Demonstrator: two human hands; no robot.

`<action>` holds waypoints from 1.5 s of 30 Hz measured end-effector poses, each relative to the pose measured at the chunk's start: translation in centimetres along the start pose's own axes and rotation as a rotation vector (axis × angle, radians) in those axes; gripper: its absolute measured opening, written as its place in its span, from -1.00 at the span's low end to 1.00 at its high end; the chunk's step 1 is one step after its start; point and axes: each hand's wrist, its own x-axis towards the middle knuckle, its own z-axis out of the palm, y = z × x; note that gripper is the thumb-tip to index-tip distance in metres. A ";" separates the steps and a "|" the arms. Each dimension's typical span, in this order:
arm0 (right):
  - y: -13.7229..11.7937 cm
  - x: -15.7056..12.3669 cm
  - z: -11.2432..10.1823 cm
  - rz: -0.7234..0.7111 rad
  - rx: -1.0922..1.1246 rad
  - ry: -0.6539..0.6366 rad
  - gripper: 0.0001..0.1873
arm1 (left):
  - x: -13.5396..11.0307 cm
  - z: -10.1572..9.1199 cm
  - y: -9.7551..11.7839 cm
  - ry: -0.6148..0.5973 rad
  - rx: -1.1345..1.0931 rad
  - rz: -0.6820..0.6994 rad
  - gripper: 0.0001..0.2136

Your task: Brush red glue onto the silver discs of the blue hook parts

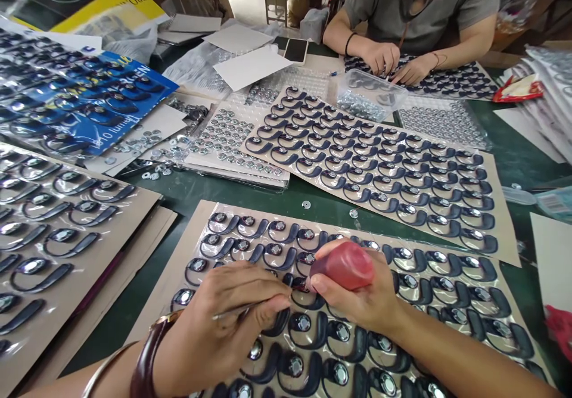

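My left hand (236, 311) pinches a thin metal tool (232, 312), its far tip over a piece near the middle of the front board (165, 279). My right hand (370, 299) is closed around a soft red squeeze bottle (346, 265), tilted so its nozzle end points down and left, close to the tool's tip. Rows of dark curved pieces (308, 320) with shiny round metal centres lie on this board under clear film. Fingers hide the piece between my hands, so I cannot make out the contact.
Behind is a second filled board (375, 159); another stack (89, 255) lies left. Loose metal discs (156, 171), sheets of round silver parts (227, 139) and a clear tub (369, 97) sit beyond. Across the green table, a co-worker's hands (397, 67) work over another board.
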 end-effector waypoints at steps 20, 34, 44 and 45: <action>-1.3 -3.6 0.4 0.309 0.283 0.005 -0.81 | -3.6 1.4 2.3 -0.018 0.361 0.448 -0.84; -1.4 -3.2 0.8 0.149 0.177 -0.078 -0.80 | -4.3 2.6 2.4 0.117 0.429 0.460 -0.77; -1.1 -3.3 0.8 0.169 0.131 -0.025 -0.82 | -4.2 2.6 2.3 0.144 0.392 0.427 -0.78; -1.1 -3.3 0.8 0.165 0.133 -0.024 -0.82 | -4.3 2.7 2.3 0.148 0.387 0.425 -0.78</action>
